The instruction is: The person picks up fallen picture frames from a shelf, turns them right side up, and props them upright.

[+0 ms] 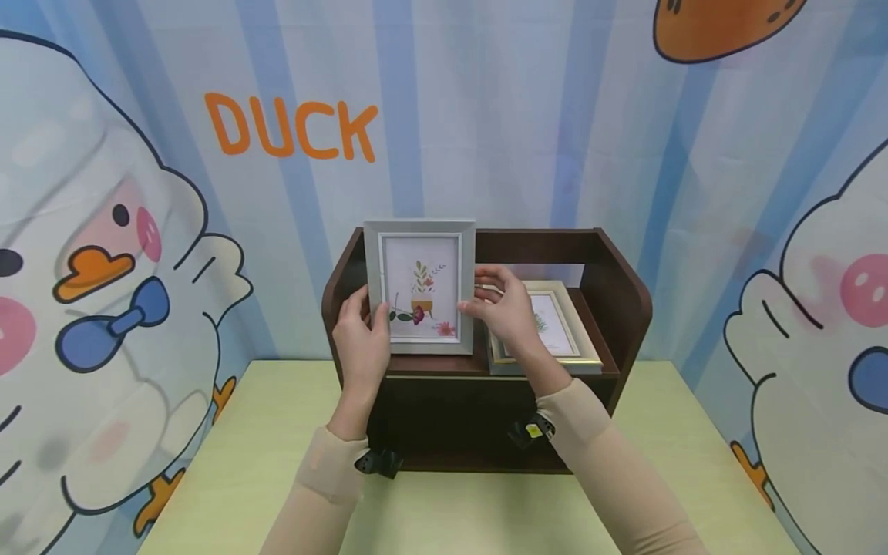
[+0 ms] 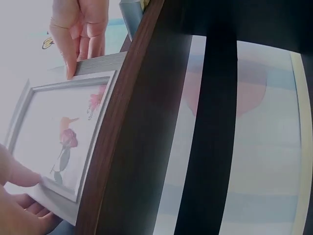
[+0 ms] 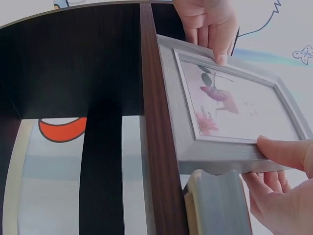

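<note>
A grey picture frame [image 1: 466, 239] with a flower-and-pot print stands upright on the upper shelf of a dark brown rack [image 1: 479, 424], toward its left side. My left hand [image 1: 362, 339] grips the frame's left edge, thumb on the front and fingers behind. On the opposite edge my right hand [image 1: 509, 308] pinches the frame the same way, as the right wrist view shows with its thumb [image 3: 283, 151] on the border. Just right of it, a cream-and-gold picture frame [image 1: 586, 343] with a leafy print lies tilted back on the same shelf, below my right hand.
The rack's raised sides [image 1: 627, 301] flank the shelf, and a back rail [image 1: 537, 245] runs behind it. Under the rack is a pale yellow-green table [image 1: 277, 439]. A duck-printed curtain [image 1: 486, 116] hangs close behind and on both sides.
</note>
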Available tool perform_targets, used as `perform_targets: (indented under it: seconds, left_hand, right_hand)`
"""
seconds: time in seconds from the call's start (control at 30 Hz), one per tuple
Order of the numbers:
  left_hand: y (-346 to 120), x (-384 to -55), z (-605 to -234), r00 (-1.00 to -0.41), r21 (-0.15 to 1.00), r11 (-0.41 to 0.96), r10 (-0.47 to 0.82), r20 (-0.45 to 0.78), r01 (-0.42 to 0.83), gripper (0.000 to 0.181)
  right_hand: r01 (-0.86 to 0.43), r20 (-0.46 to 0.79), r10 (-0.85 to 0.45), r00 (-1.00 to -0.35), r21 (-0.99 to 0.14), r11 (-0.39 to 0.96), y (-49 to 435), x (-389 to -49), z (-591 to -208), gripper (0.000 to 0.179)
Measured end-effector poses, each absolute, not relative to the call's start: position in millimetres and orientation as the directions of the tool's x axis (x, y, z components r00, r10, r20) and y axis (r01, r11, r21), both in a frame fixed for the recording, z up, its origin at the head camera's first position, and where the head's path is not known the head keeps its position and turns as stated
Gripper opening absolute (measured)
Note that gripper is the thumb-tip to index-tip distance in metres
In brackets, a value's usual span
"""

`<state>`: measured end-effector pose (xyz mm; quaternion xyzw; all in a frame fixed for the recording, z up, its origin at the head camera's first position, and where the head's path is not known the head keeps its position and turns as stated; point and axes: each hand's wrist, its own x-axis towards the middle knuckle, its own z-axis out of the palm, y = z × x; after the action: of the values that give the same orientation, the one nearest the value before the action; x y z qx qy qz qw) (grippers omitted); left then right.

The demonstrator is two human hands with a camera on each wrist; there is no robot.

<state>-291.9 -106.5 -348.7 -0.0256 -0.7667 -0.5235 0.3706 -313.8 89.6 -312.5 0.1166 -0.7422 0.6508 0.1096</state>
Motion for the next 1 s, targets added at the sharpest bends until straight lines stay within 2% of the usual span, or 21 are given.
perform_targets:
  seconds: [0.77,1.0]
  left_hand:
    - [-108.8,-290.2,-349.6,-0.710,0.759,0.453,-0.319,0.628,0.468,0.033]
    - [-107.5,-288.0,-352.3,-0.694,0.742,0.471,-0.317,0.647,0.476,0.032]
  right_hand:
    - [-0.414,0.416,0.003,-0.909,-0.906,0.083,84.6,-312.6,-317.7,0.051]
    - [-0.423,0.428,0.020,-0.904,-0.899,0.118,84.0,-309.8,-312.4,0.050]
